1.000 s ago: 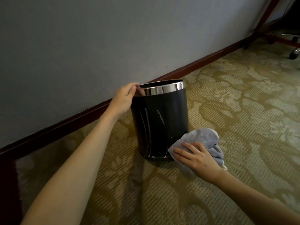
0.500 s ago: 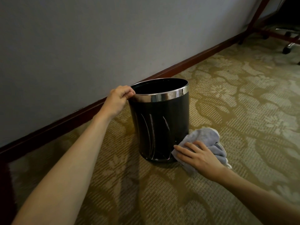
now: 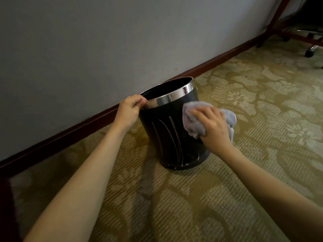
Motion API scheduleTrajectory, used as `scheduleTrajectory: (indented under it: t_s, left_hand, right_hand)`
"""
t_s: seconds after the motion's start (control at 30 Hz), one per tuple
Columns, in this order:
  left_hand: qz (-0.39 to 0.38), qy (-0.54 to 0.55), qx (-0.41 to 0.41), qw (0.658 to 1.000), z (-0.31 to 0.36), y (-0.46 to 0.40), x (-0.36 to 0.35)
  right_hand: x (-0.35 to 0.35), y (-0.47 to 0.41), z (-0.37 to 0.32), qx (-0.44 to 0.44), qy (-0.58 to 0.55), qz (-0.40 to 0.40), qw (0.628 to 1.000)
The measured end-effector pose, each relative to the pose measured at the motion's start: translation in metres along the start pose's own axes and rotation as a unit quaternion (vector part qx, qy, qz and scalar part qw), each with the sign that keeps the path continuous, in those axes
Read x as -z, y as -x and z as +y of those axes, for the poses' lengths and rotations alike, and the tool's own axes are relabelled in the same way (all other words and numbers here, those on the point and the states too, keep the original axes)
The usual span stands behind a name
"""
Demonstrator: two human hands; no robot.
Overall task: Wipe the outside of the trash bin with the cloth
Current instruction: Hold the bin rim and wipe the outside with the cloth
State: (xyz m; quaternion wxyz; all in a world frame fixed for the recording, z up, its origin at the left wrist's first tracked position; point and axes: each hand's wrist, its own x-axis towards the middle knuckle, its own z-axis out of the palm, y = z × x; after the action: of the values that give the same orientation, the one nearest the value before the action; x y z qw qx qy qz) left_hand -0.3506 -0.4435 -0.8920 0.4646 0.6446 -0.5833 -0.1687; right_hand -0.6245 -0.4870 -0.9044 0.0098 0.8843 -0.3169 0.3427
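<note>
Trash bin tilting, left hand pinching its rim; right hand pressing bunched cloth against the upper side. Wiping underway; next, likely sweeping downward.

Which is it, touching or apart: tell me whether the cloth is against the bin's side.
Touching. The head view shows the right hand pressing the cloth flat onto the trash bin just below its chrome band, with no gap visible.

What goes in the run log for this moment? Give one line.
left hand: grips trash bin rim, bin tilted | right hand: presses cloth on bin's upper side | stage: wiping
</note>
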Motion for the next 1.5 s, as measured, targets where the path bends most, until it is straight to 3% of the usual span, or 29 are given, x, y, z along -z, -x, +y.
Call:
scheduleTrajectory:
  t_s: [0.1,0.23,0.5,0.8,0.97,1.07,1.17,1.27,1.37,1.5]
  left_hand:
    - [0.004,-0.009,-0.006,1.000,0.005,-0.003,-0.007]
    - [0.024,0.009,0.019,0.999,0.001,-0.006,-0.009]
    - [0.029,0.043,0.071,0.996,-0.015,-0.006,0.002]
    - [0.047,-0.026,0.041,0.998,0.005,-0.006,-0.009]
    - [0.034,-0.033,0.015,0.999,0.019,-0.002,-0.013]
    - [0.036,-0.032,0.015,0.999,0.026,0.000,-0.017]
    - [0.039,-0.029,0.016,0.999,0.028,0.002,-0.017]
    - [0.040,-0.024,0.014,0.999,0.028,0.005,-0.015]
    - [0.028,-0.037,0.005,0.999,0.027,0.005,-0.017]
    - [0.032,-0.039,0.011,0.999,0.025,0.003,-0.017]
  right_hand:
    - [-0.001,-0.026,-0.003,-0.039,-0.019,0.049,0.998]
    - [-0.009,-0.002,0.000,-0.008,0.002,0.033,0.999]
    - [-0.015,0.101,0.026,0.039,0.077,-0.176,0.981]
    - [-0.001,0.098,0.008,0.036,0.140,-0.279,0.949]
    - [0.002,0.096,0.015,0.039,0.112,-0.361,0.925]
    - [0.004,0.097,0.015,-0.010,0.082,-0.340,0.937]
    - [0.011,0.085,0.014,0.014,0.089,-0.309,0.947]
    - [0.013,0.050,0.003,0.009,0.044,-0.164,0.985]
    - [0.011,0.004,-0.016,0.016,0.010,-0.022,1.000]
    - [0.003,-0.018,-0.023,0.026,0.036,0.003,0.999]
